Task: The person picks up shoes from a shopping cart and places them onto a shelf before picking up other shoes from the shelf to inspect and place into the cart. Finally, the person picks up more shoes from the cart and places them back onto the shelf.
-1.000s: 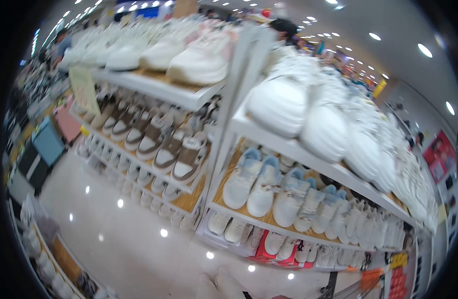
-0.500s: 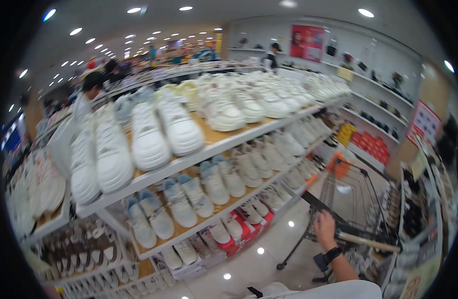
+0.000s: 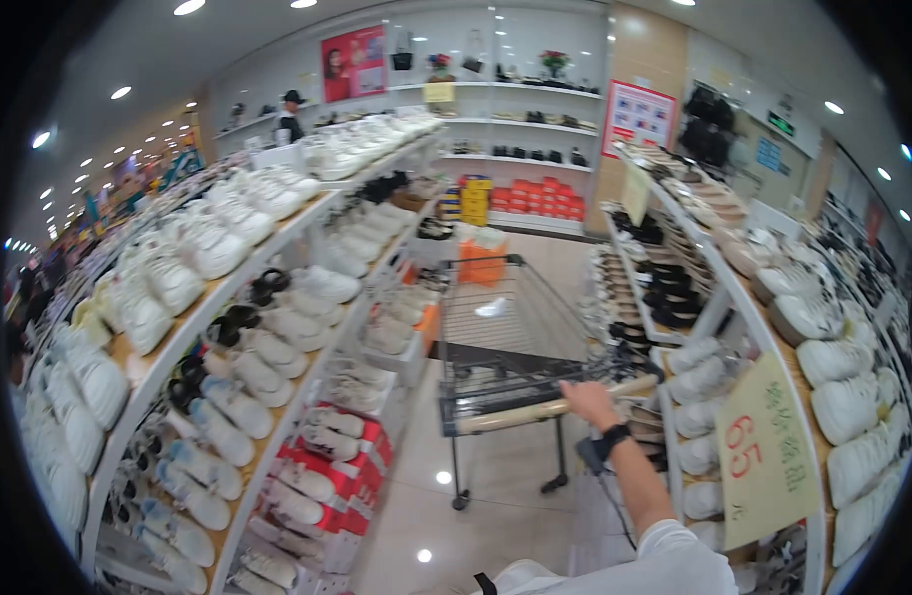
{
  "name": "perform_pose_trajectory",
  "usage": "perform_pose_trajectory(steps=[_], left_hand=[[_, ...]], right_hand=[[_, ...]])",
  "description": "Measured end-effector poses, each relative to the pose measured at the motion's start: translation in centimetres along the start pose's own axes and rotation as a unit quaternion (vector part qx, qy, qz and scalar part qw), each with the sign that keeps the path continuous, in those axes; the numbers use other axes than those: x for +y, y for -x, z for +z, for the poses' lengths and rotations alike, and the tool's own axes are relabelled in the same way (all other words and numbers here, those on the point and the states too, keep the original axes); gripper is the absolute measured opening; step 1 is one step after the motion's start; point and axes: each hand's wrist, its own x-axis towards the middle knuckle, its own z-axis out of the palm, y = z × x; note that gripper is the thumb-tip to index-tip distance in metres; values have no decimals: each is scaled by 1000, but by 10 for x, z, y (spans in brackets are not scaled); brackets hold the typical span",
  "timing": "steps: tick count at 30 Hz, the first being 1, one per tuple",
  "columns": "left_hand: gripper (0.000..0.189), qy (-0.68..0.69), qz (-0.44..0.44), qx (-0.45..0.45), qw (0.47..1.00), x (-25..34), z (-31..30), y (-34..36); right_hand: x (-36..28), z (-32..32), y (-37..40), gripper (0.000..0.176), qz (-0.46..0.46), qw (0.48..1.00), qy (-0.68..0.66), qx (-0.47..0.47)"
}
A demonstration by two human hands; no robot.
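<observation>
My right hand (image 3: 591, 404), with a dark band and a small device at the wrist, is closed on the pale handle bar of a wire shopping cart (image 3: 510, 327). The fingertips are partly hidden on the bar's far side. The cart stands in the aisle before me, and a small pale item (image 3: 491, 308) shows in its basket. Nowhere in the view does my left hand appear.
White shoes line a tiered shelf (image 3: 277, 220) on the left and another rack (image 3: 709, 268) on the right. A handwritten price sign (image 3: 768, 451) hangs at right. Orange shoe boxes (image 3: 537, 198) sit by the back wall; a person (image 3: 290, 117) stands at far left.
The view has swung right, so the cart and the aisle now lie near the middle. My right hand stays at the cart handle.
</observation>
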Motion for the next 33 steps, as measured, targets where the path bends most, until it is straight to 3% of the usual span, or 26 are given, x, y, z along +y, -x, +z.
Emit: perform_pose_trajectory(steps=[1, 2, 3, 5, 7, 8, 9, 11, 14, 18, 19, 21, 23, 24, 28, 30, 33], left_hand=[[22, -4, 92, 66, 994, 38, -5, -12], [16, 23, 155, 104, 982, 15, 14, -67], [26, 51, 238, 110, 964, 94, -1, -57], [45, 15, 310, 106, 945, 237, -17, -27], [59, -1, 386, 105, 916, 325, -13, -11], [66, -18, 404, 85, 911, 360, -8, -1], [66, -17, 411, 82, 908, 384, -2, 6], [71, -125, 479, 95, 864, 415, 8, 14], [73, -167, 504, 59, 845, 416, 20, 3], [62, -210, 517, 101, 823, 394, 18, -13], [46, -187, 552, 171, 794, 394, 16, -16], [38, -198, 540, 155, 803, 387, 10, -22], [22, -184, 561, 157, 792, 381, 7, -29], [22, -182, 561, 158, 792, 376, 5, -31], [28, -233, 542, 104, 801, 361, -23, -23], [23, -272, 520, -35, 809, 369, -48, -14], [26, -295, 471, -91, 827, 355, -37, -19]], right_hand=[[-3, -1, 2, 26, -5, 1000, -6, 19], [-9, -10, 4, 26, -2, 1000, -10, 11], [-15, -13, 6, 28, -10, 999, -22, 27], [-23, -15, 15, 34, -16, 998, -53, 23], [-37, -24, 29, 52, -10, 993, -105, 57], [-45, -34, 35, 60, 16, 990, -136, 34], [-49, -35, 42, 47, -23, 991, -133, 16], [-63, -50, 61, 47, -22, 976, -214, 24], [-80, -58, 89, 42, -93, 959, -258, 72], [-109, -59, 116, 32, -117, 939, -312, 85], [-116, -59, 122, 30, -109, 947, -297, 57], [-131, -67, 127, 30, -100, 954, -281, 31], [-143, -81, 132, 29, -92, 956, -262, -97], [-148, -83, 133, 29, -92, 956, -260, -97], [-164, -95, 134, 23, -124, 933, -280, -186], [-172, -94, 136, 32, -138, 900, -331, -247], [-181, -82, 137, 32, -153, 861, -394, -281]])
